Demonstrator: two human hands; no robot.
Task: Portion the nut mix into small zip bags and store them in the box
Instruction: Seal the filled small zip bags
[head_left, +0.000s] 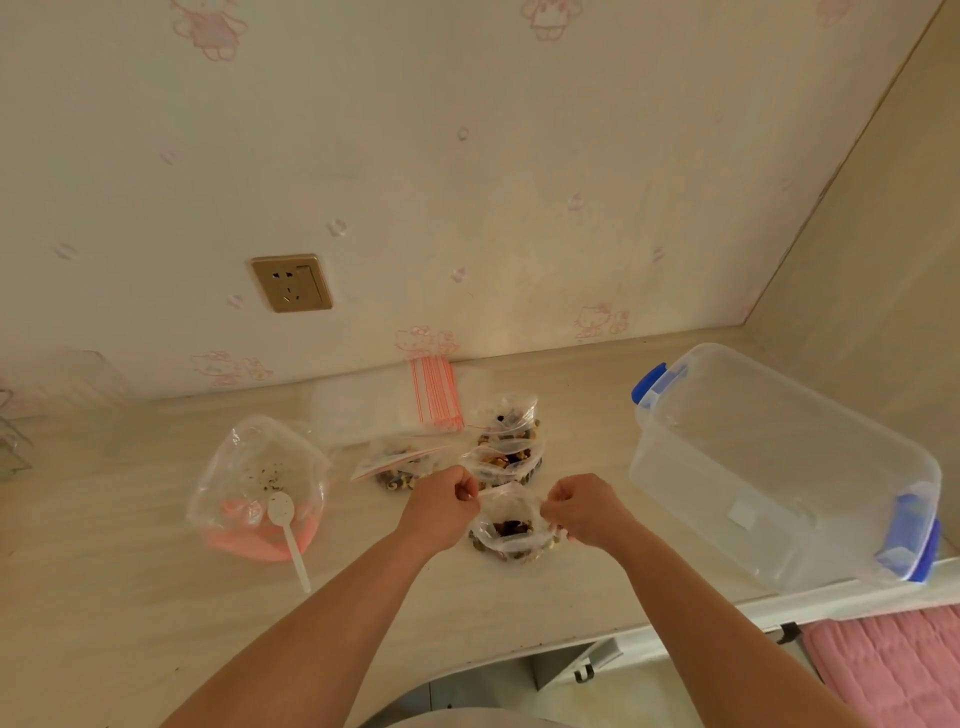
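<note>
A small zip bag (511, 538) holding nut mix stands on the counter in front of me. My left hand (441, 506) pinches the left end of its top strip, and my right hand (584, 512) pinches the right end. Behind it lie three filled zip bags: one flat (402, 465), one in the middle (506, 460), one farther back (506, 415). A stack of unused zip bags (439, 392) with red strips lies near the wall. The clear storage box (779, 467) with blue latches stands open at the right, nothing inside it.
At the left a pink bowl (254, 540) lined with a large clear bag holds crumbs, and a white spoon (288, 535) rests in it. The counter's front edge (571, 647) runs below my arms. A wall socket (291, 283) sits above the counter.
</note>
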